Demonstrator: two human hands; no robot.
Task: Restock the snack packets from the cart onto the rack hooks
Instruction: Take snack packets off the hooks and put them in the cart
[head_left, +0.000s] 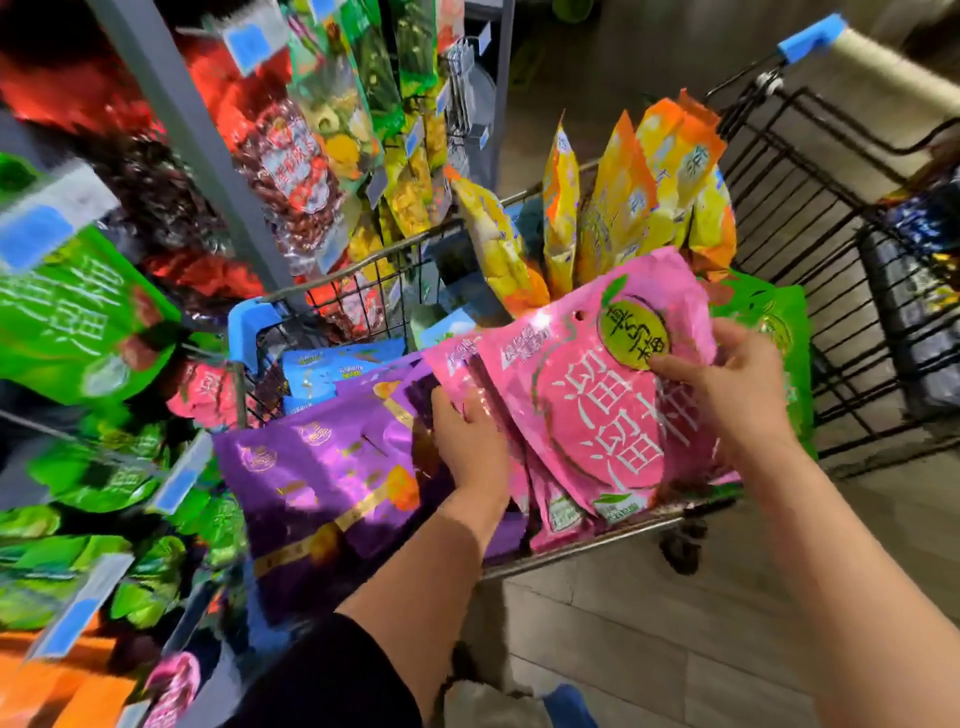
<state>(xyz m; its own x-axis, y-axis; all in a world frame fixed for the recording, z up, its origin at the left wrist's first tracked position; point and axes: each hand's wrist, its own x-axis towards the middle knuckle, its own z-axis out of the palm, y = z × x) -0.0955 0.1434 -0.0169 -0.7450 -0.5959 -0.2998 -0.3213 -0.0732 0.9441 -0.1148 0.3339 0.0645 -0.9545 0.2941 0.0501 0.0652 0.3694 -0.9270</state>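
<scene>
A wire cart (613, 535) stands before me, full of snack packets. My right hand (727, 384) grips the top pink packet (597, 405) by its right edge, tilted up over the cart. More pink packets (457, 358) are stacked under it, and my left hand (467, 441) rests on the left side of that stack, fingers closed around it. Purple packets (322, 467) lie at the cart's left, yellow-orange packets (623, 197) stand upright at its far side. The rack (171, 104) at the left carries green packets (67, 312) and other bags on hooks.
A second black wire cart (831, 260) with dark goods stands at the right. Blue price tags (31, 234) stick out from the rack hooks. Blue packets (332, 369) and a green packet (769, 317) lie deeper in the cart. Grey plank floor lies below.
</scene>
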